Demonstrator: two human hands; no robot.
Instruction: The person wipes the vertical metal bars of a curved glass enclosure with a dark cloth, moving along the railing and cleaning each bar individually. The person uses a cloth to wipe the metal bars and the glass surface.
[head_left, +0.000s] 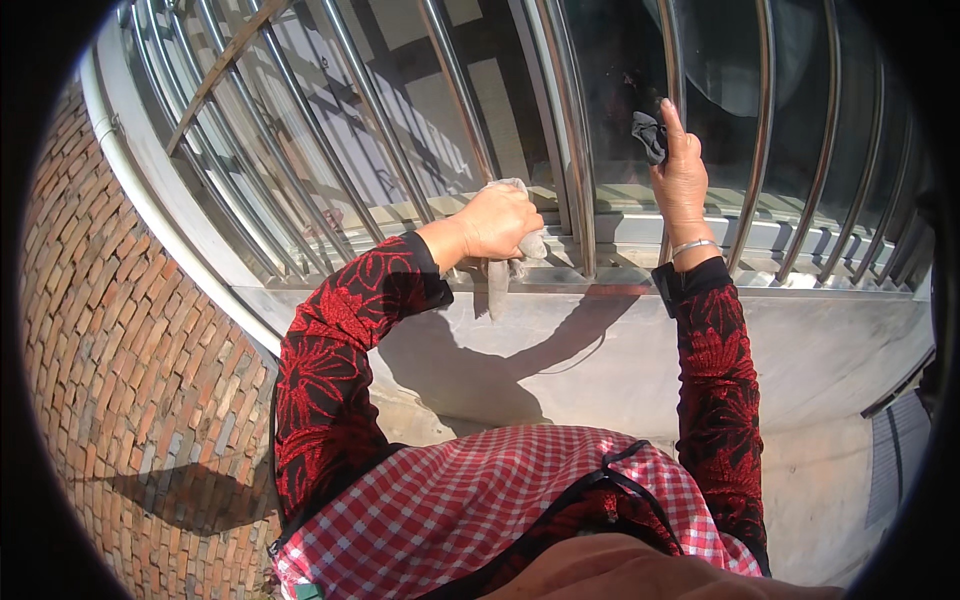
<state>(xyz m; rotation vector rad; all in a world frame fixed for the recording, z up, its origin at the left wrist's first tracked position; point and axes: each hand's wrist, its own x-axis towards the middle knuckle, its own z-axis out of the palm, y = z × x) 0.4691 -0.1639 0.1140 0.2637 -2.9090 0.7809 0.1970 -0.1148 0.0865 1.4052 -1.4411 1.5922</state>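
My left hand (501, 219) is closed around a light grey cloth (498, 289), whose end hangs below my fingers. It is at the lower part of a metal window bar (459, 90), which runs down behind the hand. My right hand (682, 174) has a dark grey cloth (649, 138) bunched at its fingers. One digit points up along another metal bar (673, 52). My palm hides whether the cloth wraps that bar. Behind the bars is the window glass (619, 105).
The metal sill rail (547, 279) runs below the bars, above a pale smooth wall (645, 352). A white pipe (161, 221) curves down at the left, beside a brick surface (135, 337). A wooden strip (217, 71) slants across the upper left bars.
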